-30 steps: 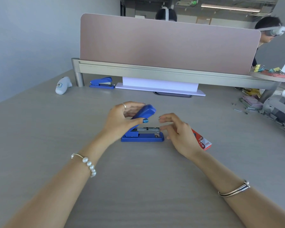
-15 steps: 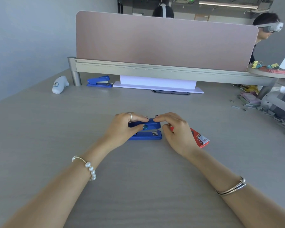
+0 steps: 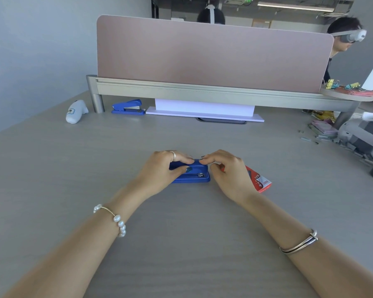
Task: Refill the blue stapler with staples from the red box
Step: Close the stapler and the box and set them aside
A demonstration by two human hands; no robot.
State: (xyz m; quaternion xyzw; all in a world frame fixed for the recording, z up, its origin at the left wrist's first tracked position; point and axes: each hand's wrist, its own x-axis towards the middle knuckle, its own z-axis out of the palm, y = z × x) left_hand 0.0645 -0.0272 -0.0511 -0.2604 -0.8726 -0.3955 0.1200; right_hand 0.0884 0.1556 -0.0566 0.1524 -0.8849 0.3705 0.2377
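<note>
The stapler (image 3: pixel 191 172) sits flat on the desk (image 3: pixel 181 244), near me at centre, its top arm down. My left hand (image 3: pixel 159 172) wraps its left end, thumb on the near side and fingers over the top, to pin it in place. My right hand (image 3: pixel 226 168) has its fingertips pressing on the top at the right end, thumb curled below, so the lid seats squarely. The red box (image 3: pixel 259 179) lies just right of that hand, within reach, mostly hidden behind it.
</note>
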